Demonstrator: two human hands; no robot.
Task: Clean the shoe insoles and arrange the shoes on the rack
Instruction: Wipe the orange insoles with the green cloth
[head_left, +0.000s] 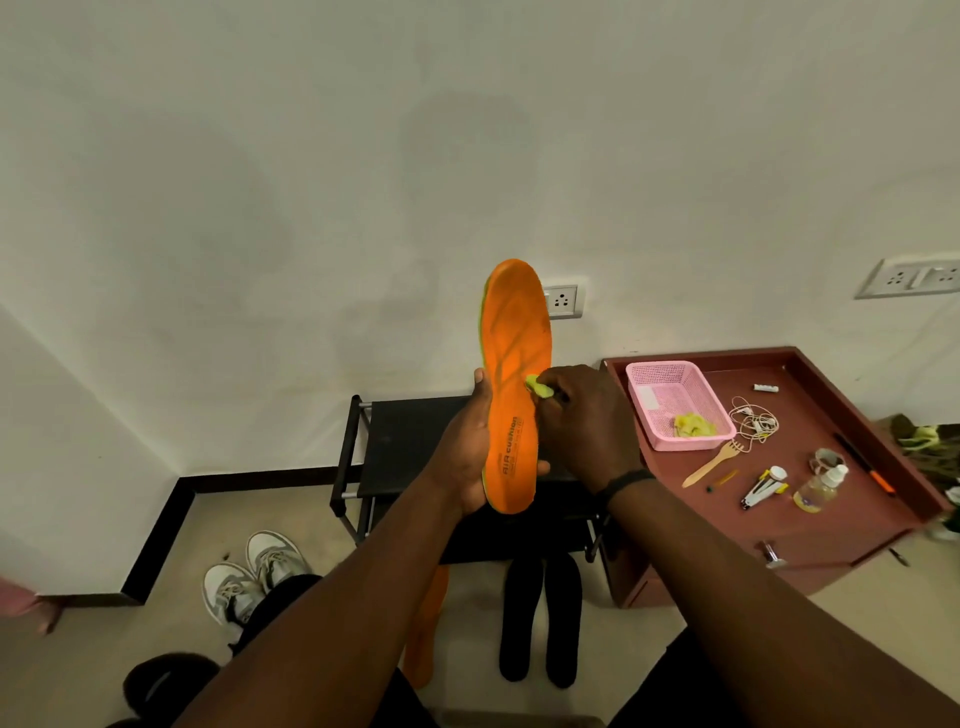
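Head view: looking down at both hands, raised at frame centre before a white wall.
Left hand (467, 462): curled round the lower half of the orange insole (514, 384), thumb on its left edge, holding it upright with heel end down.
Right hand (587, 421): pinching a yellow-green cloth (540, 387), pressed to the insole's right side near mid-length; black band on the wrist.
Insole print: "AIR cushion" near the heel.
Shoe rack (410, 441): black, against the wall, behind and below the hands.
Floor, bottom centre: second orange insole (428, 634), partly hidden by the left arm; pair of black insoles (540, 623) side by side just right of it.
Floor, lower left: pair of grey-white sneakers (254, 577).
Bench (810, 525): maroon, right of frame, carrying a pink basket (675, 405) with another yellow cloth inside, a wooden fork (714, 462), tangled white earphones (753, 421), a small clear bottle (823, 486).
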